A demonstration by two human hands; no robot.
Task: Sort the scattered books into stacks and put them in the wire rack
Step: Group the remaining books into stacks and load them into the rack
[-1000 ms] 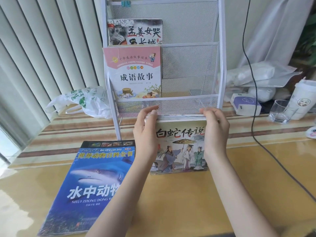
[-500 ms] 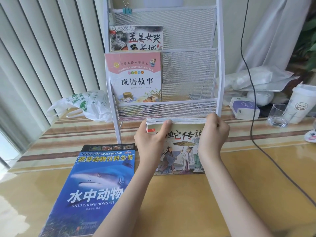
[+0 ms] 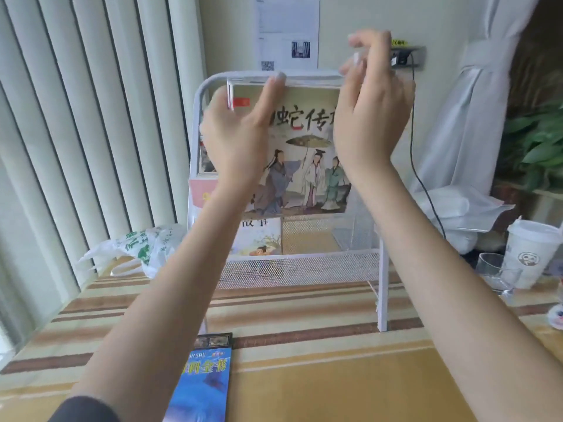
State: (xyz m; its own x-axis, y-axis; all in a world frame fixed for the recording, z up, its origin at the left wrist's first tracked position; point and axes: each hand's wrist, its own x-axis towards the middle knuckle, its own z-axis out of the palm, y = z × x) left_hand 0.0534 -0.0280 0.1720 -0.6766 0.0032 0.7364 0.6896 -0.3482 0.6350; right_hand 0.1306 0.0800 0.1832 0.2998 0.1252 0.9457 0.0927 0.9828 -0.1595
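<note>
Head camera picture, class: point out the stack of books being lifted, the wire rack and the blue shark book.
stack of books (image 3: 307, 166): head view, front cover illustration.
wire rack (image 3: 304, 268): head view, bottom mesh front panel.
blue shark book (image 3: 201, 388): head view, blue cover on table.

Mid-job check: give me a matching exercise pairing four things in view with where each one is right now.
Things:
1. stack of picture books
2. blue shark book
3. glass
4. plastic bag

Places:
A. on the table left of the wire rack
B. flat on the table near the camera
C. held up in front of the rack by left hand and right hand
D. beside the paper cup

Pairs: 1-C, 2-B, 3-D, 4-A
</note>
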